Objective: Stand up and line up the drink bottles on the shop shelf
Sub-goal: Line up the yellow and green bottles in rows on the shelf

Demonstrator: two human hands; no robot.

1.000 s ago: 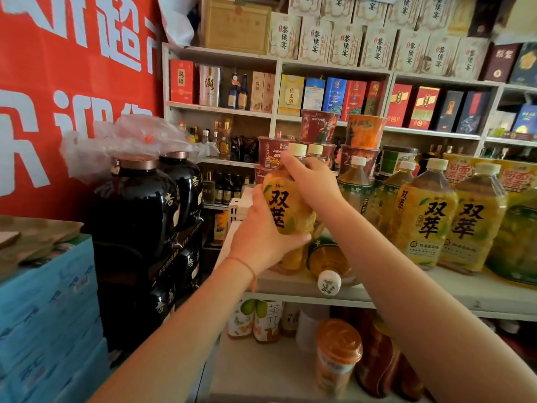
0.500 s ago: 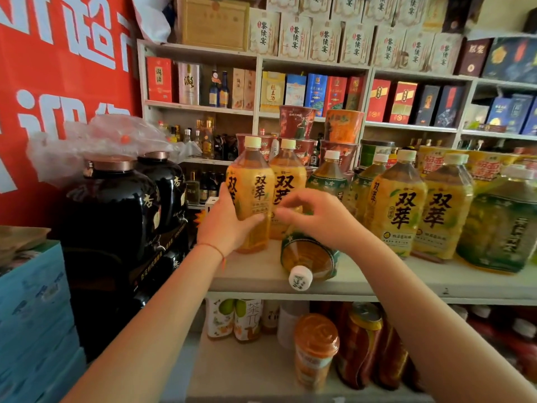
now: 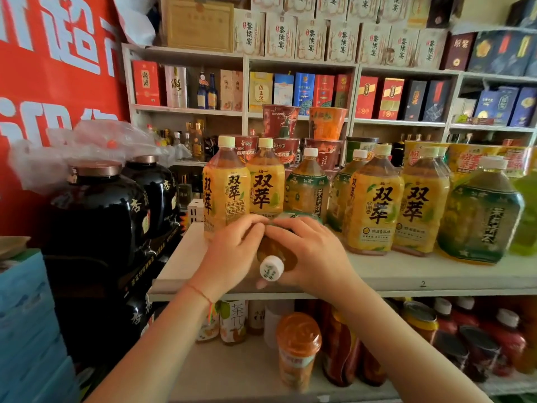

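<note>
Head view: both hands curled round a fallen bottle (image 3: 276,251) lying on the shelf (image 3: 406,274), white cap (image 3: 271,267) toward the camera. Left hand (image 3: 232,254) gripped its left side, right hand (image 3: 311,254) its right. Yellow-label bottles (image 3: 226,193) stood upright just behind.

We see only the white cap and a strip of amber body of the lying bottle (image 3: 276,258); our left hand (image 3: 232,257) and right hand (image 3: 311,257) cover its label. The green bottle (image 3: 526,210) at far right is cut by the edge. The lower shelf's dark bottles (image 3: 479,341) blur.
</note>
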